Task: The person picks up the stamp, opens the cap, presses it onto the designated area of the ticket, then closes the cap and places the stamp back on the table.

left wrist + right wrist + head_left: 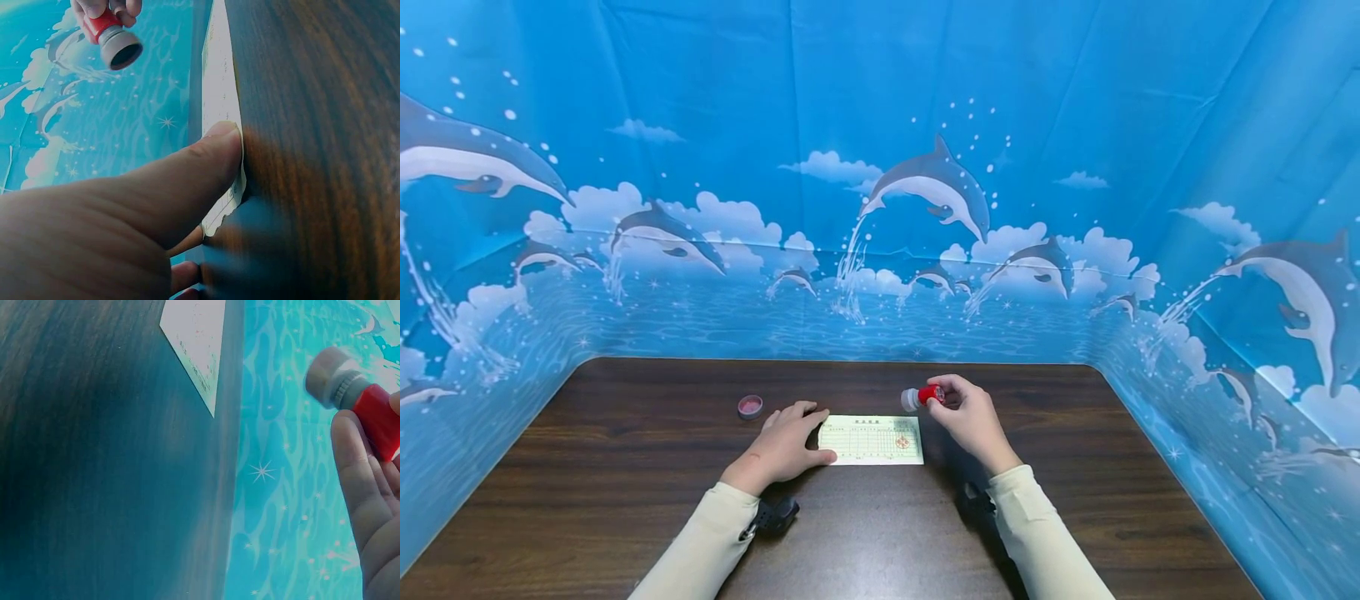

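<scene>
A pale green receipt pad (867, 439) with a printed grid lies flat on the table. It bears a red round stamp mark (902, 442) on its right part. My left hand (781, 444) rests at the pad's left end, the thumb (220, 145) pressing on its near edge and the fingers spread by the far corner. My right hand (972, 421) holds a round stamp (931, 394) by its red handle, raised above the table beyond the pad's right end. Its pale round head (121, 50) points left and tilts downward.
A small round lid-like dish (750, 407), pinkish inside, sits on the dark wood table (647, 433) left of the pad. A blue dolphin-print curtain (880, 317) encloses the table's back and sides. Black wrist cameras (777, 517) hang under the sleeves.
</scene>
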Demonstrator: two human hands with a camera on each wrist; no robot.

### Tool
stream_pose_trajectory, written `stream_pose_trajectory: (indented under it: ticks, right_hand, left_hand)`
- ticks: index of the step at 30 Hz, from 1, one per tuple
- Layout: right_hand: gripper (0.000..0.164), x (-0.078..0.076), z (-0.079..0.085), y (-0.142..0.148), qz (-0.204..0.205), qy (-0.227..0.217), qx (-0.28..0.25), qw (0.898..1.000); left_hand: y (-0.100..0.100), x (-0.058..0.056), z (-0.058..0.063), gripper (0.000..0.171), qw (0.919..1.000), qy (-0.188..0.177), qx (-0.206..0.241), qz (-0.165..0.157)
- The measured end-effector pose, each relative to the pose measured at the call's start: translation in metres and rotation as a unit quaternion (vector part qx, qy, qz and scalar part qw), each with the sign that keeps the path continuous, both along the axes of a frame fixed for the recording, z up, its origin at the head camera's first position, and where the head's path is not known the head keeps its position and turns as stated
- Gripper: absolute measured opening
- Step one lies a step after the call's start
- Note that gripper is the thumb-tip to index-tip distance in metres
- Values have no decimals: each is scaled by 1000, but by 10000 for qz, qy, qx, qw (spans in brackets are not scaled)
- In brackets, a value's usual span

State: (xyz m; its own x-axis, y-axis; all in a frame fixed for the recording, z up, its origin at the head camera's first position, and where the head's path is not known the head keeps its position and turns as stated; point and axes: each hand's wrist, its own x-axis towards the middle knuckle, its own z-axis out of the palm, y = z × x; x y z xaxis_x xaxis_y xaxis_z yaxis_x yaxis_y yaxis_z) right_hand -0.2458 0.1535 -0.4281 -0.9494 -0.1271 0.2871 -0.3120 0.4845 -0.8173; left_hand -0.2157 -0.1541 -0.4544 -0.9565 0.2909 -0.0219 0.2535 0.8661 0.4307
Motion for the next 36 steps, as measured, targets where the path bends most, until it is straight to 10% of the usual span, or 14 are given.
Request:
stream_pose_trajectory:
  ticks: [14,36]
  right_hand:
    - [39,-5,-8,4,73,-317,-717,9969]
    - [36,-6,-7,6,130,81,-303,9994]
  left_hand:
    - [-1,0,-7,76,10000,23,-22,-13]
    - [-1,0,-2,75,10000,26,-67,33]
